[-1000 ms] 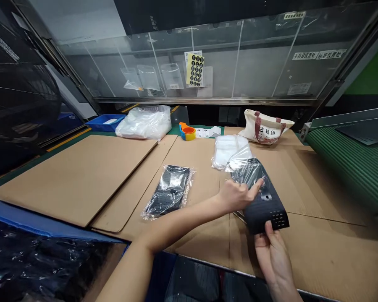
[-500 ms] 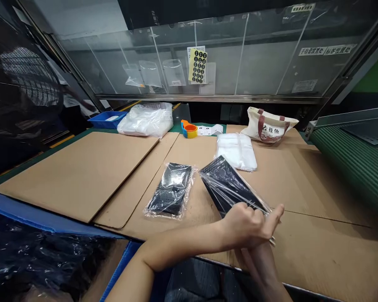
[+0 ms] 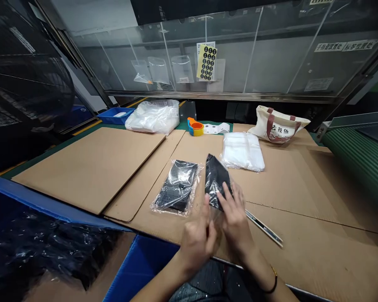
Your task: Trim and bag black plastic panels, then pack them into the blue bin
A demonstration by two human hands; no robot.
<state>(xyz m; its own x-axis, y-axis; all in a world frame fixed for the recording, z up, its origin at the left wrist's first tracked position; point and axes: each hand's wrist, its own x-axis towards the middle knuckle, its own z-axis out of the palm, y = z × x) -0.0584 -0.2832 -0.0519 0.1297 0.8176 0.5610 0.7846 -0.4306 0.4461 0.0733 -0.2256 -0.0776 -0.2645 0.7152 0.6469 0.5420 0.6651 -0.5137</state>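
Note:
Both my hands hold a black perforated part in a clear plastic bag (image 3: 216, 180), standing tilted on the cardboard (image 3: 302, 201). My right hand (image 3: 236, 218) lies against its near face with the fingers spread over the bag. My left hand (image 3: 198, 241) pinches the bag's lower open end, fingers curled. A second bagged black part (image 3: 177, 190) lies flat just left of it. A thin metal strip (image 3: 264, 227) rests on the cardboard right of my right hand.
A stack of clear bags (image 3: 243, 151) lies behind the held part. Farther back are a cloth tote (image 3: 279, 126), an orange tape dispenser (image 3: 195, 127), a white plastic bundle (image 3: 154, 116) and a blue tray (image 3: 115, 115). A green conveyor (image 3: 359, 167) runs at right.
The bagged part has swung from flat at the right to tilted upright nearer the other bagged part. My right hand moved onto its face; my left hand dropped to the bag's lower end.

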